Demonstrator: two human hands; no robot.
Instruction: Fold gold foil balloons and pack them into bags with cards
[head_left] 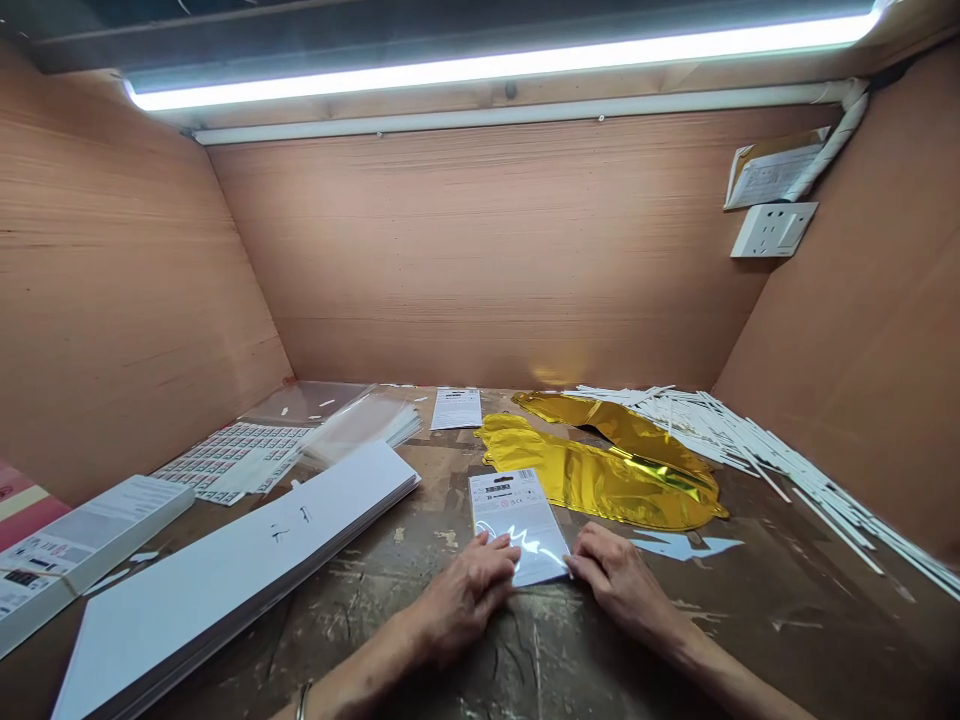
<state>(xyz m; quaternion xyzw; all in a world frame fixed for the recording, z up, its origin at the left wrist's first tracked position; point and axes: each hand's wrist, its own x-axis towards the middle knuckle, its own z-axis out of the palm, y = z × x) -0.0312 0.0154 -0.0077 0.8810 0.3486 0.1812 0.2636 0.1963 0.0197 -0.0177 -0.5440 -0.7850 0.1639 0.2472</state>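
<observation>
A small white packet in a clear bag (pixel 517 520) lies flat on the worn wooden bench in front of me. My left hand (pixel 466 592) rests at its lower left corner, fingers curled against the bag's edge. My right hand (pixel 619 578) presses the lower right corner with fingertips pinched on the edge. Just behind the packet lies a pile of folded gold foil balloons (pixel 607 460).
A stack of long white cards (pixel 225 570) runs along the left. Sticker sheets (pixel 225 455) and clear bags (pixel 360 420) lie behind it, a white box (pixel 67 550) at far left. Several white straws (pixel 757 440) fan out on the right. A wall socket (pixel 772 230) hangs upper right.
</observation>
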